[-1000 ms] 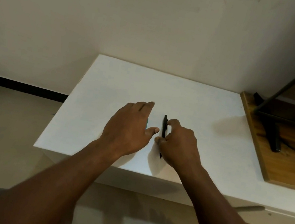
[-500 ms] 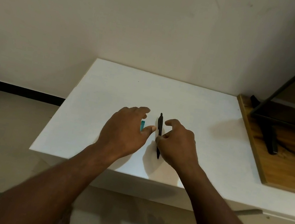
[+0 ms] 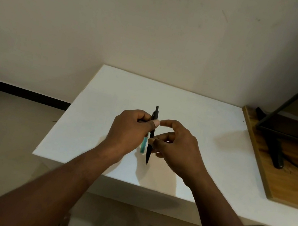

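Pen: I see the black pen [image 3: 155, 114] held nearly upright in my view, tip toward me, above the white table [image 3: 193, 116].
Left hand: the left hand [image 3: 129, 131] is curled round the pen's upper half, its thumb pressed across the barrel.
Right hand: the right hand [image 3: 176, 147] pinches the barrel lower down, just below the left thumb; its forefinger arches up to near that thumb's tip.
Pen against hands: it runs between the two hands, its clip end sticking out beyond the left hand's fingers and its tip below both grips.
Teal piece: a small teal piece [image 3: 143, 146] shows just left of the pen, under the left hand; I cannot tell whether that hand holds it.
Right edge: a wooden board [image 3: 292, 178] lies on the table, well apart from the hands.
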{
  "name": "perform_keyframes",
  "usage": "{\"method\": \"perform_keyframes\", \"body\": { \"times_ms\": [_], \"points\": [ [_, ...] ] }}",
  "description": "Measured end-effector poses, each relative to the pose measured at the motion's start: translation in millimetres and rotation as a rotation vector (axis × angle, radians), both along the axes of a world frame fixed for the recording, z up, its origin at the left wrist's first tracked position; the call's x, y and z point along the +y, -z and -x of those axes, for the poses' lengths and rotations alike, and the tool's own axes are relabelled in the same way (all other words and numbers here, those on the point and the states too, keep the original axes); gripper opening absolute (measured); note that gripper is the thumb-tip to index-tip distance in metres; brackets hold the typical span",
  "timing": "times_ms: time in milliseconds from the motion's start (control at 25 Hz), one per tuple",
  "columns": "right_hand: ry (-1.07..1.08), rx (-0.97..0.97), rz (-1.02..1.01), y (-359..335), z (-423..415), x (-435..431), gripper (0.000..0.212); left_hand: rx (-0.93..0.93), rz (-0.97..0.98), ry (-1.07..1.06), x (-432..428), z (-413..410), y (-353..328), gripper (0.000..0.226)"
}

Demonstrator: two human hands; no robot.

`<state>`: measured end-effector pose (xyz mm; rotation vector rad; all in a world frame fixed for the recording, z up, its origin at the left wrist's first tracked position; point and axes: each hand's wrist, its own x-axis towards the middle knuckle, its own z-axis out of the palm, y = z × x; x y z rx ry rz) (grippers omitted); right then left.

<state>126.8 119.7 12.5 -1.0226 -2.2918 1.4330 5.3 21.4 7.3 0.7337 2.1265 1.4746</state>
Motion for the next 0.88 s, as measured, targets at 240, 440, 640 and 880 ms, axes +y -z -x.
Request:
{"method": "perform_keyframes", "body": {
  "times_ms": [240,440,640,880],
  "points": [
    [0.156,0.184,0.162,-22,-13,22,0.012,0.034,-0.037,0.093,0,-2,-1,0.015],
    [0.223,0.281,0.258,-30,-21,33,0.020,0.105,-0.026,0.147,1,-6,3,0.014],
    [0.201,0.259,0.228,-30,-23,35,0.012,0.192,-0.022,0.168,2,-7,5,0.017],
    [0.193,0.184,0.154,-31,-23,34,0.010,0.245,-0.016,0.179,2,-7,8,0.017]
  ]
}}
